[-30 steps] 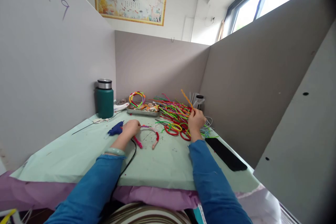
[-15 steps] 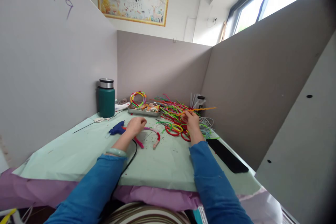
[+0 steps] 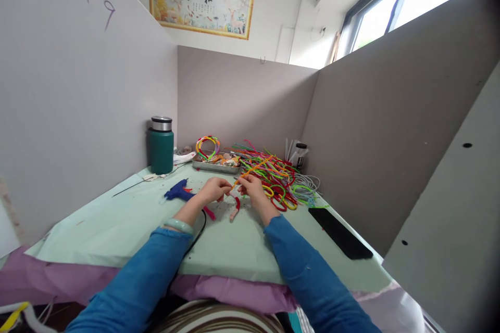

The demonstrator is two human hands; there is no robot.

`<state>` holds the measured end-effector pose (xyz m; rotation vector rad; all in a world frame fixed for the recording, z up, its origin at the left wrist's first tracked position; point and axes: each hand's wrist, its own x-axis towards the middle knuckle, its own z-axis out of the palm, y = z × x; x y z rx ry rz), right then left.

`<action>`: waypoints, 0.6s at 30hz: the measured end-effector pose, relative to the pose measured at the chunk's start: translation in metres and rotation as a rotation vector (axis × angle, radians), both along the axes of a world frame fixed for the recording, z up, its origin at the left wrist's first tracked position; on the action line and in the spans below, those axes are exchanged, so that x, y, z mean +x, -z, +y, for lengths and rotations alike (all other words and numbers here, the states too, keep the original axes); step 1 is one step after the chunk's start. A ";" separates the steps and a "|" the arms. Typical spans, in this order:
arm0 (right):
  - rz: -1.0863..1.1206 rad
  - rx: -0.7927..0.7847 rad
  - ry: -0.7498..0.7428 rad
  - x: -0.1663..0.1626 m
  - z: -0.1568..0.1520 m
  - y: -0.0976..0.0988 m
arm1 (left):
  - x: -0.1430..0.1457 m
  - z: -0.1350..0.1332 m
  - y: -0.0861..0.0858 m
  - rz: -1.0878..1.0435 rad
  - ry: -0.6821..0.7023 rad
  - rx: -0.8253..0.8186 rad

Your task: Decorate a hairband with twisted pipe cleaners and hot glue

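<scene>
Pinched between right-hand thumb and fingers: an orange fuzzy stem [image 3: 258,167], gripped near its lower end, rest of it slanting up and away over the pile. Right hand [image 3: 253,189] closed on it, no gap seen. Left hand [image 3: 216,189] has fingers bunched right at the stem's lower tip — can't tell whether it grips or just touches. Stem is held above the table, between the two hands. Below them, a wrapped headband [image 3: 237,203] lies on the pale green sheet [image 3: 230,255], red and pink ends showing, middle mostly hidden by the hands. Blue glue gun [image 3: 178,190] on its side, just left of the left hand. Beyond: metal tray [image 3: 216,168] with colourful hoops [image 3: 217,144] standing at it — pile of coloured stems [image 3: 269,166] to its right. Black flat object [image 3: 339,233] near right edge, green bottle [image 3: 161,151] upright at back left.
</scene>
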<state>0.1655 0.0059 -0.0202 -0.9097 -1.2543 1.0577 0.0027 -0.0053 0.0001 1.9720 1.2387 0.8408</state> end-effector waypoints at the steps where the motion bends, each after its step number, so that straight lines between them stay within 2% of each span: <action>1: -0.003 -0.003 0.005 0.000 -0.001 0.000 | 0.000 -0.001 0.000 0.009 -0.006 -0.012; 8: -0.021 -0.016 -0.031 -0.004 -0.002 0.002 | 0.001 0.001 0.002 -0.005 0.007 -0.014; 11: -0.025 -0.016 0.001 -0.004 0.001 0.003 | 0.001 0.003 0.004 -0.008 0.001 -0.011; 14: 0.009 -0.011 0.066 -0.001 0.005 0.004 | 0.000 0.002 0.002 0.012 0.002 -0.035; 18: 0.113 -0.047 0.029 0.004 0.008 0.003 | 0.000 -0.002 -0.002 -0.037 0.066 -0.087</action>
